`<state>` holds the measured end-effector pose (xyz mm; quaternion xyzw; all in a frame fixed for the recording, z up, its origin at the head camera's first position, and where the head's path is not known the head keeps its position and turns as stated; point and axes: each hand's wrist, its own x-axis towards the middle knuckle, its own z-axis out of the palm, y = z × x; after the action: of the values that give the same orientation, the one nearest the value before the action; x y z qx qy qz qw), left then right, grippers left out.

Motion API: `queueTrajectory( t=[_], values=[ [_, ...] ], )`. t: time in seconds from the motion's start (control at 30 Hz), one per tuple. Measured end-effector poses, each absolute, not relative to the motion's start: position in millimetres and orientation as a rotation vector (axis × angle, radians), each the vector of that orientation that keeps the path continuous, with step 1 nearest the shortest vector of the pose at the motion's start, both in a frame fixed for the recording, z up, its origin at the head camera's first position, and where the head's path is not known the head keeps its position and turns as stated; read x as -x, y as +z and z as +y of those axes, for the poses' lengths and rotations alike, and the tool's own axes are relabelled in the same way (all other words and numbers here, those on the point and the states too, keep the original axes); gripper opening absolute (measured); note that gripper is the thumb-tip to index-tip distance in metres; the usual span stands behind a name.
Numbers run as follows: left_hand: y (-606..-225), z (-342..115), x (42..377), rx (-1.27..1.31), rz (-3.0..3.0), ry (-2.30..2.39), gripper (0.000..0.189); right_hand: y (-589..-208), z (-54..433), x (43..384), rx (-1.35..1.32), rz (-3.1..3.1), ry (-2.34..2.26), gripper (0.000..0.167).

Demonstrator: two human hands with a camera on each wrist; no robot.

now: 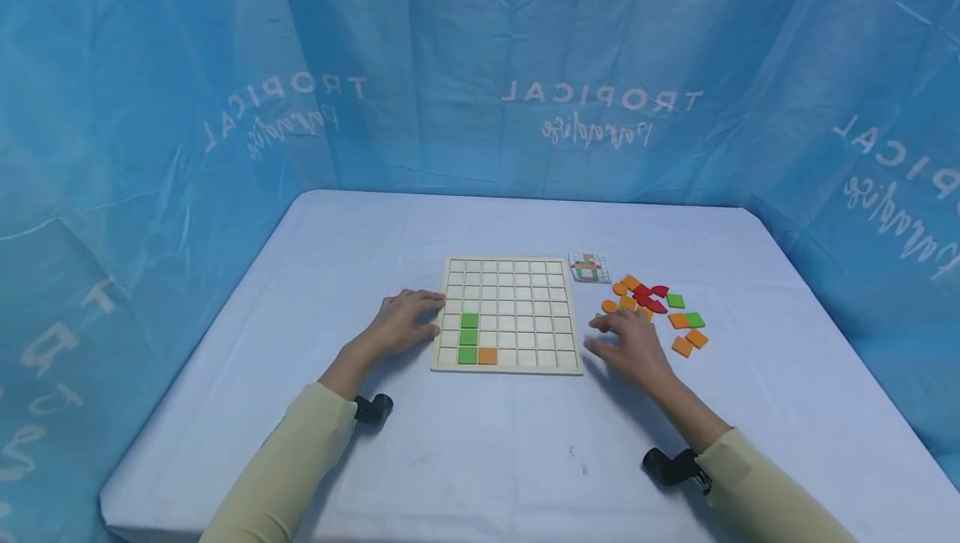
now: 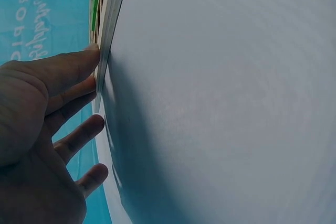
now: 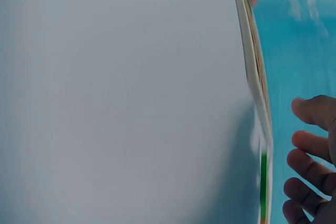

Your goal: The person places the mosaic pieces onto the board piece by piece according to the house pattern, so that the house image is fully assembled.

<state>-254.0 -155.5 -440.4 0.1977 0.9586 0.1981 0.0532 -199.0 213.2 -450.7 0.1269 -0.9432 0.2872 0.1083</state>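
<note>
A pale gridded board (image 1: 525,291) lies flat on the table. Three green square tiles (image 1: 468,337) stand in one column near its left side, and an orange square tile (image 1: 487,356) sits in the bottom row beside the lowest. My left hand (image 1: 407,319) rests at the board's left edge; in the left wrist view its thumb and fingertips meet the board's side (image 2: 108,19). Just off the right edge, my right hand (image 1: 633,349) hovers with loosely bent, spread fingers and nothing between them. Loose tiles, including a red one (image 1: 656,307), lie right beyond it, partly hidden by the hand.
A small printed pattern card (image 1: 589,268) lies by the board's top right corner. Orange, red and green tiles are scattered to the right, among them a green square (image 1: 676,301) and an orange square (image 1: 682,347). Blue curtains (image 1: 465,67) surround the white table (image 1: 360,243).
</note>
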Motion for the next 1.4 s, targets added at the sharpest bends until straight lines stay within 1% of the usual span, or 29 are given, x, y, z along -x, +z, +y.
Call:
queueTrajectory(
  t=[0.23, 0.47, 0.63, 1.1, 1.4],
  values=[
    [-441, -155, 253, -0.571, 2.906, 0.616, 0.049, -453, 279, 193, -0.113, -2.834, 0.725, 0.036],
    [-440, -154, 252, -0.575, 2.894, 0.605, 0.05, -457, 310, 188, 0.027, -2.864, 0.642, 0.037],
    [-439, -154, 252, -0.588, 2.899, 0.617, 0.05, -458, 317, 184, 0.048, -2.857, 0.609, 0.037],
    [-441, -156, 253, -0.609, 2.904, 0.63, 0.05, -462, 321, 178, 0.0, -2.861, 0.603, 0.03],
    [-441, -157, 254, -0.607, 2.907, 0.615, 0.049, -461, 319, 178, 0.015, -2.878, 0.641, 0.03]
  ],
)
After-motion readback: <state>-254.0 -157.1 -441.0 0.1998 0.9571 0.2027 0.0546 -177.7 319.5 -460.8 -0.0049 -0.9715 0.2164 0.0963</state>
